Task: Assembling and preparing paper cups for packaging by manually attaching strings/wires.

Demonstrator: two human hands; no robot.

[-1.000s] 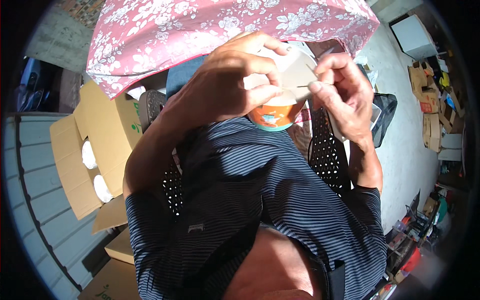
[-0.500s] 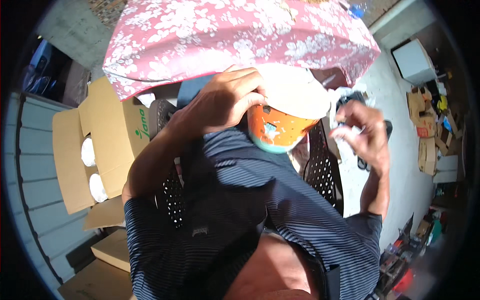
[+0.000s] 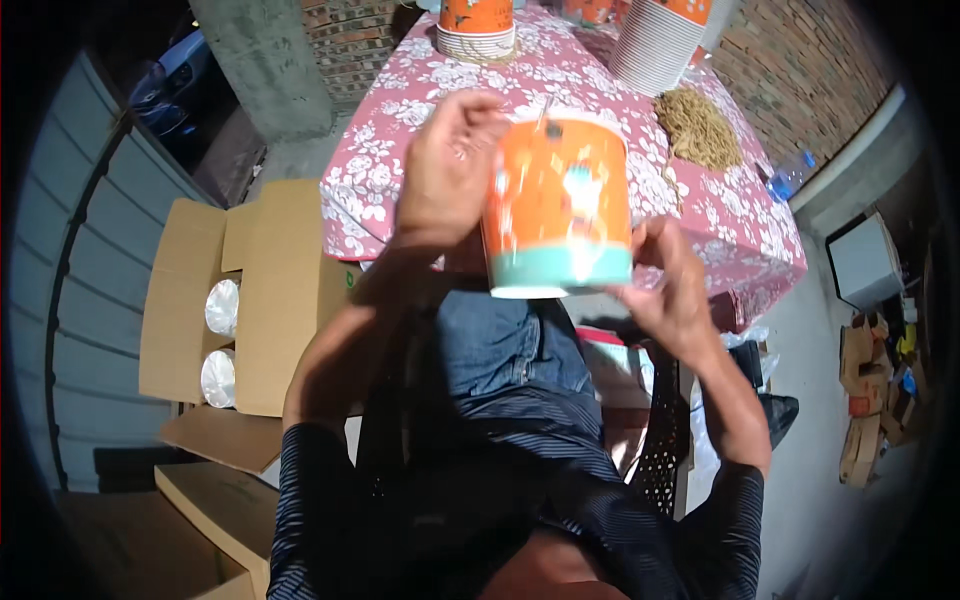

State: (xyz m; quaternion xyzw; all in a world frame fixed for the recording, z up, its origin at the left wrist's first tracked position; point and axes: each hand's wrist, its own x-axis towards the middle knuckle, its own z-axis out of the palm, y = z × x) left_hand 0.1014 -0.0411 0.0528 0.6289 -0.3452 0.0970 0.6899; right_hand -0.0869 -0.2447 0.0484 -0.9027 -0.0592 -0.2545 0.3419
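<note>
An orange paper bucket [image 3: 565, 195] with a teal band at its base is held up over the near edge of the table, its printed side toward me. Thumb at the lower right of the bucket, my right hand [image 3: 675, 295] grips it, with the other fingers bent beside the wall. My left hand [image 3: 445, 170] is raised at the bucket's left side, palm facing it. Its fingers are apart, loosely curved and slightly blurred, and hold nothing that I can see. A small dark spot and a thin light strip show near the bucket's upper rim.
A pink floral cloth covers the table [image 3: 390, 130]. On it stand two stacks of orange buckets, one at the far left [image 3: 476, 35] and one at the far right [image 3: 655, 45], beside a heap of tan cord [image 3: 700, 130]. At left, an open carton [image 3: 280, 300] holds white wrapped rolls.
The bucket has risen from my lap to above the table edge. My left hand has left its rim; my right hand, apart from it before, now grips it. My view has tilted up.
</note>
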